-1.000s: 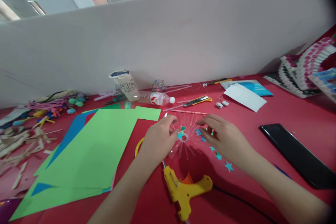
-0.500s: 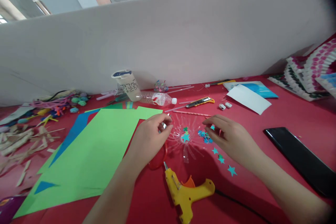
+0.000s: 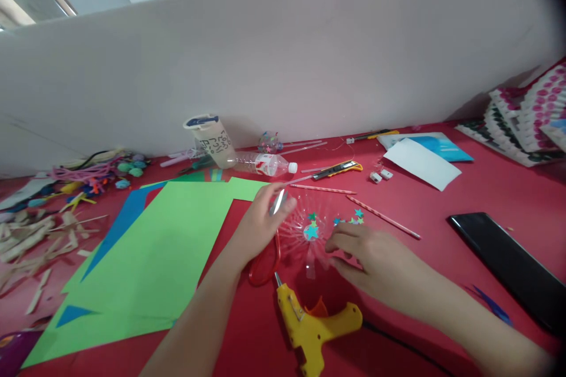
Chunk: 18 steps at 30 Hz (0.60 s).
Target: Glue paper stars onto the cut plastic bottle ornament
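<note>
Left hand (image 3: 260,219) and right hand (image 3: 369,253) part-open either side of a fringed clear plastic piece (image 3: 301,225)

The plastic piece lies well in from the far edge of the red table (image 3: 250,321), a blue star (image 3: 312,232) on its centre. The left hand's thumb stands off its curled fingers; a metal blade (image 3: 278,202) shows beside them and a red loop (image 3: 264,274) below, and I cannot tell whether it grips either. The right hand curls loosely, thumb apart, near small stars (image 3: 358,213); contact with the fringe is unclear. Nearer the table's front edge lies a yellow glue gun (image 3: 292,313)
</note>
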Available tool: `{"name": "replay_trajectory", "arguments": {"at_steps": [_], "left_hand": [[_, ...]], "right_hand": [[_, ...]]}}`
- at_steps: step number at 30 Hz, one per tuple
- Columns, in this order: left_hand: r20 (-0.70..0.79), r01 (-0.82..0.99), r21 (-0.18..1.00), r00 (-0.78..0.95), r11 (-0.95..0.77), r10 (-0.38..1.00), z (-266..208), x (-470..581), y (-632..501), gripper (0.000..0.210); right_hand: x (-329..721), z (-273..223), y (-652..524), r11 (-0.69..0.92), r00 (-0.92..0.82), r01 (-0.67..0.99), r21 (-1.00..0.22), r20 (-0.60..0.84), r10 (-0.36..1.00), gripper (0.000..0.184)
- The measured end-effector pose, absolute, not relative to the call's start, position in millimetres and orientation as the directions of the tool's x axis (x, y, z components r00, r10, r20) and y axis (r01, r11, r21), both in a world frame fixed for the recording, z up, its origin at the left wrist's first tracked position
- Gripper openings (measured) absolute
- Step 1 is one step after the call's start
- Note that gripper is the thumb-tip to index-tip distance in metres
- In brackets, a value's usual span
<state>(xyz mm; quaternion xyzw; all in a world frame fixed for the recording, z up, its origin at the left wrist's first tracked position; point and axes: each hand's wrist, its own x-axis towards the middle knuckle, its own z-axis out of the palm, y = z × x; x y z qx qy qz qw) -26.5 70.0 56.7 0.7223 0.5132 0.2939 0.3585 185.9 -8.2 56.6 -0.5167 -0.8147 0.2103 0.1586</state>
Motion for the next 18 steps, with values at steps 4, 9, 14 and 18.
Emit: {"name": "replay_trajectory", "arguments": {"at_steps": [4, 9, 14, 18], "left_hand": [[-0.221, 0.473, 0.877, 0.246, 0.082, 0.944, 45.9, -33.5, 78.4, 0.046], [-0.417, 0.394, 0.878, 0.348, 0.272, 0.839, 34.7, -24.5, 75.0, 0.046], [-0.359, 0.271, 0.924, 0.382, 0.268, 0.851, 29.1, -15.0, 72.3, 0.013], [-0.255, 0.191, 0.962, 0.379, 0.194, 0.89, 31.4, -14.7, 71.3, 0.013]], "right_hand": [[184.1, 49.4, -2.8, 0.197, -0.187, 0.856, -0.478, 0.069, 0.98, 0.013], [192.4, 41.1, 9.5, 0.15, -0.148, 0.777, -0.612, 0.055, 0.988, 0.015], [209.1, 48.8, 18.2, 0.129, -0.146, 0.665, -0.736, 0.042, 0.988, 0.019], [233.1, 49.8, 33.8, -0.058, 0.093, 0.428, -0.902, -0.02, 0.995, 0.025]]}}
